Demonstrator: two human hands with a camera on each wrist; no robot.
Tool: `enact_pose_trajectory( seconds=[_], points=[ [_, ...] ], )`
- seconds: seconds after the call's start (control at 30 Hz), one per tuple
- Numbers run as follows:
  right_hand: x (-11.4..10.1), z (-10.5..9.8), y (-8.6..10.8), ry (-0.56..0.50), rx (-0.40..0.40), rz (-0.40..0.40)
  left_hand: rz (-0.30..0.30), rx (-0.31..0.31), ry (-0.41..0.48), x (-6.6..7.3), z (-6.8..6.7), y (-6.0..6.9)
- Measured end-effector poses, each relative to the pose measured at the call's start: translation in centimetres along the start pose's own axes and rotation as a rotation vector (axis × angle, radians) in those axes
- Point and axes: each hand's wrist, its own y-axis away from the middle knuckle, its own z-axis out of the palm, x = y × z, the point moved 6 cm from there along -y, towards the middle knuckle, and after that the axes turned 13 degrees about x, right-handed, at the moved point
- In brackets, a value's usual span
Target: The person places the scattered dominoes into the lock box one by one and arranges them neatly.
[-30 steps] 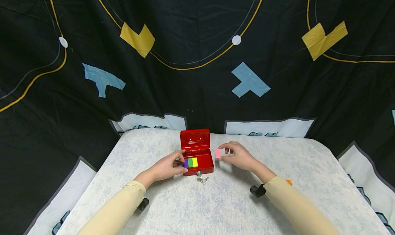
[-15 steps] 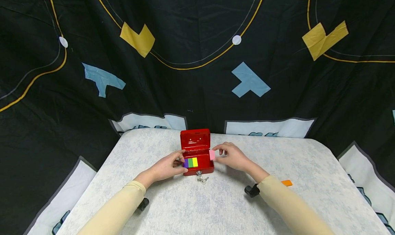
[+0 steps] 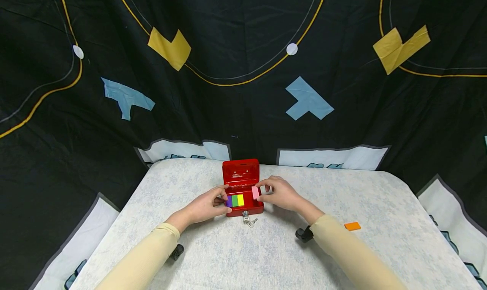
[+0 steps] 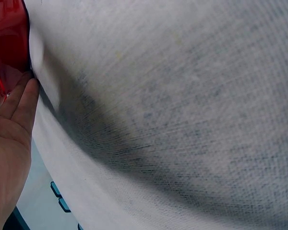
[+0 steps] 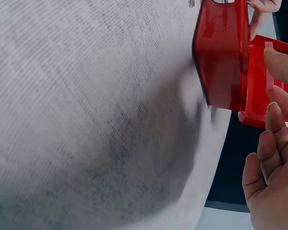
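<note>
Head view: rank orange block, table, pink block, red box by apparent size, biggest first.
1. Table
2. Red box
3. Orange block and pink block: too close to rank; the right hand may hide part of the pink one.

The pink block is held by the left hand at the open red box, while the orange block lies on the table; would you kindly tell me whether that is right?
Not quite: the right hand holds the pink block, as the head view shows. The rest stands: it is at the open red box, and the orange block lies on the table.
</note>
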Motion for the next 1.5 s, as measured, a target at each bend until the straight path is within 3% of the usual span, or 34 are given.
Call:
enact_pose_trajectory(
  seconds=[0.67,1.5],
  points=[
    [-0.6,1.8,-0.8,0.101,-0.047,-0.009,0.012,-0.004,0.007,0.2,0.1,0.0],
    [-1.0,3.6,-1.7,0.250,-0.044,-0.091,0.022,-0.013,0.006,0.2,0.0,0.0]
  ],
)
